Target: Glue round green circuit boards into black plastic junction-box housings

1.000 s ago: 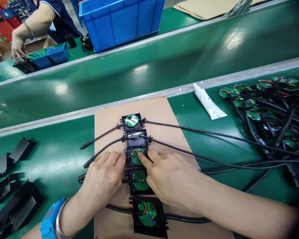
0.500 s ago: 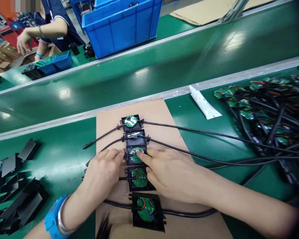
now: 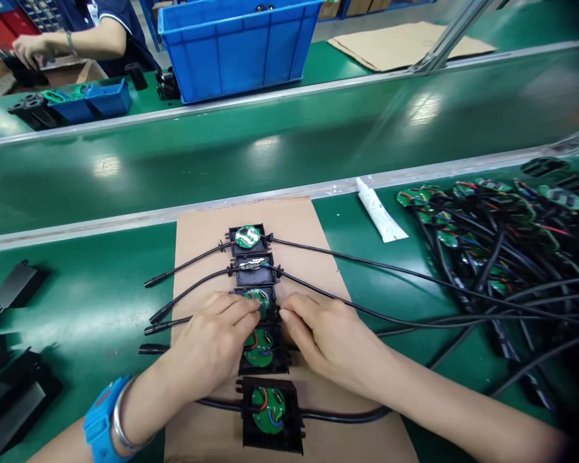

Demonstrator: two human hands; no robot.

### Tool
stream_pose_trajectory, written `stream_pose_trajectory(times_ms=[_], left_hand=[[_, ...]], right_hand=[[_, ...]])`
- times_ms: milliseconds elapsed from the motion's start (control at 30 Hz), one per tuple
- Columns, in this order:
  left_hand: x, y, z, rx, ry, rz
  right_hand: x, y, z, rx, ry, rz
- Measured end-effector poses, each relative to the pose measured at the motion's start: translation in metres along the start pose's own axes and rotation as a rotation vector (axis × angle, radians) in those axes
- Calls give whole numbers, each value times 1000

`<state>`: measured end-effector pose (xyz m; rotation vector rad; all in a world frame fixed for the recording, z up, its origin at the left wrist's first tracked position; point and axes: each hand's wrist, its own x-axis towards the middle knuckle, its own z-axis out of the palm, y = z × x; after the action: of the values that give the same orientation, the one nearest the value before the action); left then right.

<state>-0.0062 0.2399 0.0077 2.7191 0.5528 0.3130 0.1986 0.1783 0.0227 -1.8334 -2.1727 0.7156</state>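
Several open black plastic housings stand in a column, each with a green circuit board and black cables out of its sides. My left hand (image 3: 217,334) is closed over the left side of the third housing (image 3: 271,297), fingertips at its circuit board (image 3: 257,297). At the same housing's right edge, my right hand (image 3: 323,328) pinches where its black cable (image 3: 390,332) leaves; the pinched part is mostly hidden. Farther back are the second housing (image 3: 255,276) and the first circuit board (image 3: 248,236). Nearer me lie the fourth circuit board (image 3: 259,350) and the nearest housing (image 3: 273,440).
Cardboard (image 3: 207,225) lies under the housings. A white tube (image 3: 380,211) and a heap of cabled boards (image 3: 506,225) are at right; black covers (image 3: 17,286) lie at left. Across the line stand a blue bin (image 3: 241,58) and a co-worker's arm (image 3: 91,42).
My right hand has drawn back from the third board to the housing's right edge, its pointing finger now curled. My left fingers have moved right, onto the housing. The view has shifted slightly.
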Motion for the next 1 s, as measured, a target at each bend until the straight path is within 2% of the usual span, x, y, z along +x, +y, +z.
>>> stream_pose_trajectory(times_ms=[67,167,367,467,600,700,867,1000], left_hand=[[1,1,0,12,13,0],[2,3,-1,33,24,4],[2,5,-2,79,5,-8],[6,9,1,138,-15,2],[12,13,6,237,-122,-30],[10,12,8,235,-112,-33],[4,9,10,196,-36,-30],[9,13,8,228,-102,-52]], right_hand=[[3,0,2,37,-29,72],[8,3,-1,-66,-135,138],[16,5,-6,-308,-247,-16],[16,-1,1,-478,-184,-28],[11,-6,12,-705,-25,-74],[8,1,14,-650,21,-100],[7,16,12,-318,122,-86],[8,23,16,-100,207,-188]])
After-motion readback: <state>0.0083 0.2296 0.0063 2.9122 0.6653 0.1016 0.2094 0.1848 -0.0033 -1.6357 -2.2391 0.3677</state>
